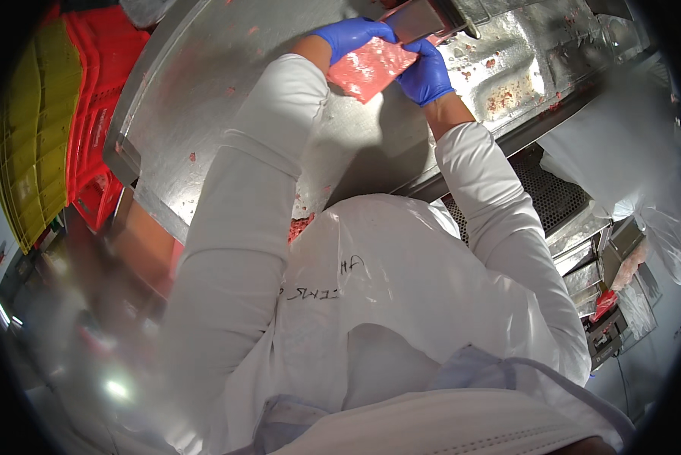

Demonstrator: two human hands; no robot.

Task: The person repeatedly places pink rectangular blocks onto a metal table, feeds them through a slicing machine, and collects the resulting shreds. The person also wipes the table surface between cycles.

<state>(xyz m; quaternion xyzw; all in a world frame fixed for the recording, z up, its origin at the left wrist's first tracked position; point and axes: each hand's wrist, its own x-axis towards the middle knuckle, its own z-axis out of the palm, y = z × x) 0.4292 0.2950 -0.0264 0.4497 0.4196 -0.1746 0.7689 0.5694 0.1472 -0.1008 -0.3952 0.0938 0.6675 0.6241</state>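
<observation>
At the far side of the metal table, my left hand [353,36], in a blue glove, is closed on the upper edge of a pink plastic bag [367,70]. My right hand [425,76], also gloved in blue, grips the bag's right side with bent fingers. Between them the bag hangs slack and shiny; what is inside cannot be made out. Just beyond both hands sits a rectangular metal spout [416,21], and the bag's top lies against or very near it. Whether the bag goes round the spout is hidden by my fingers.
Red bits of ground meat are scattered over the metal table [264,45] and the metal tray [507,72] on the right. Red crates [97,114] and yellow crates [37,129] stand at left. A clear plastic sheet [621,144] hangs at right, near a perforated metal panel [549,189].
</observation>
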